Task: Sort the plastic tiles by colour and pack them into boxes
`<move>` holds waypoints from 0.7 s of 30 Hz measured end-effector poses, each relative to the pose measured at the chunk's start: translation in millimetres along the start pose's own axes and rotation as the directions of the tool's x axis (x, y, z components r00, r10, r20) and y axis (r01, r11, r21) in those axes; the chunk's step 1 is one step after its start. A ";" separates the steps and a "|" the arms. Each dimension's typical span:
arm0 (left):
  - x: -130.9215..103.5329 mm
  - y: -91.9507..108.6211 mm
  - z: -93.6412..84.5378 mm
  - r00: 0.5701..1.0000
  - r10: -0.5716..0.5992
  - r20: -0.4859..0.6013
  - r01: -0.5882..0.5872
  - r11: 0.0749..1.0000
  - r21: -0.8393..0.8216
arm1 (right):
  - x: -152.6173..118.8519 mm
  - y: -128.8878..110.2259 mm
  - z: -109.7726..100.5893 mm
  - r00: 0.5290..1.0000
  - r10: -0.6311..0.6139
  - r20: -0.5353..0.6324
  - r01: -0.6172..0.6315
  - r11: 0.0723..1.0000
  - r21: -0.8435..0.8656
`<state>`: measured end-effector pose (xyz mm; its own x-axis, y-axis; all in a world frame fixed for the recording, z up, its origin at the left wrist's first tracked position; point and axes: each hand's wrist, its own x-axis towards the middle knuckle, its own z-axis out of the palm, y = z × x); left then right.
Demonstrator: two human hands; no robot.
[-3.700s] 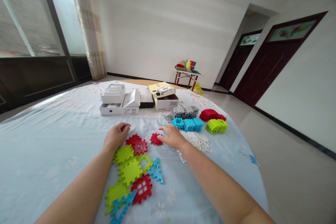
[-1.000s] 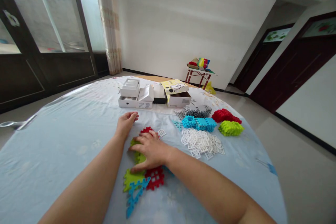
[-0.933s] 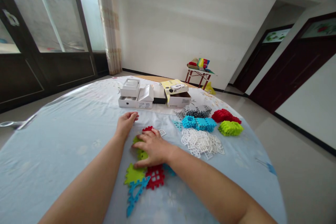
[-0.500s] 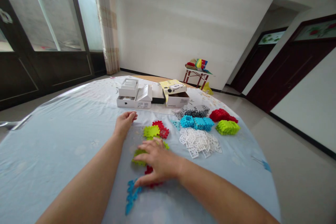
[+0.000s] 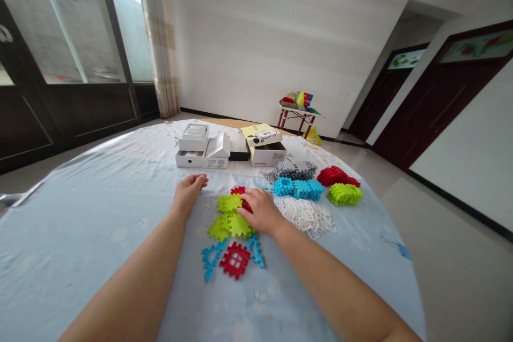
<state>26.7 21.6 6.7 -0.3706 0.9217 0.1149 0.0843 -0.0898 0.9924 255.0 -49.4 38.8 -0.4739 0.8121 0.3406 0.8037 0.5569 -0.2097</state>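
Observation:
Several flat toothed pieces lie in a cluster on the cloth. A red square with a window pattern (image 5: 235, 261) is nearest me, with a blue triangular piece (image 5: 212, 257) on its left and another (image 5: 255, 250) on its right. Lime-green pieces (image 5: 239, 223) lie beyond it. My right hand (image 5: 263, 210) reaches over the cluster's far right side, its fingers on a partly hidden red piece (image 5: 238, 191). My left hand (image 5: 190, 192) rests on the cloth left of the cluster, fingers curled together; whether it holds anything is hidden.
White pieces (image 5: 306, 215) are heaped to the right. Beyond them stand blue (image 5: 306, 189), grey (image 5: 294, 170), red (image 5: 337, 176) and green stacks (image 5: 344, 194). Open boxes (image 5: 266, 156) are at the back of the table (image 5: 140, 272).
My right hand has moved away from me, off the near pieces. The red window square and both blue triangles now show and sit together below the green pieces.

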 end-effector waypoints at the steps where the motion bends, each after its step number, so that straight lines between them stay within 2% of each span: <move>1: -0.1 0.3 0.1 1.000 0.000 0.002 0.000 1.000 0.003 | 2.4 6.7 -0.5 0.998 0.066 0.007 -0.066 0.998 -0.018; 3: -0.5 0.8 0.4 1.000 0.001 0.005 -0.001 1.000 0.008 | 6.9 16.7 -0.2 0.986 0.153 0.065 -0.152 0.988 -0.026; 6: -0.7 0.9 0.9 1.000 0.001 0.004 -0.001 1.000 0.013 | 13.9 20.4 3.0 0.980 0.137 0.146 -0.148 0.987 0.066; 9: -0.4 0.4 0.9 1.000 -0.001 0.002 0.001 1.000 0.015 | 21.0 16.2 6.8 0.994 0.039 0.100 -0.062 0.970 0.234; 11: -0.2 0.2 0.6 1.000 -0.003 0.002 0.003 1.000 0.015 | 24.7 15.6 9.1 0.998 0.021 0.054 -0.037 0.953 0.302; 14: -0.3 0.4 0.2 1.000 -0.004 0.003 0.004 1.000 0.014 | 27.4 22.5 13.1 0.997 0.064 0.042 -0.073 0.956 0.283; 18: -0.2 0.5 0.4 1.000 -0.007 0.000 0.007 1.000 0.017 | 28.4 34.2 20.1 0.982 0.133 0.131 -0.157 0.968 0.195; 21: 0.2 0.6 0.7 1.000 -0.008 0.000 0.008 1.000 0.022 | 30.6 34.3 23.8 0.973 0.140 0.183 -0.172 0.971 0.169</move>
<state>27.3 22.0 7.3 -0.3712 0.9223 0.1072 0.1015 -0.0745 0.9920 259.4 -1.2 20.2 -0.4145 0.9001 0.1341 0.8005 0.4307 -0.4168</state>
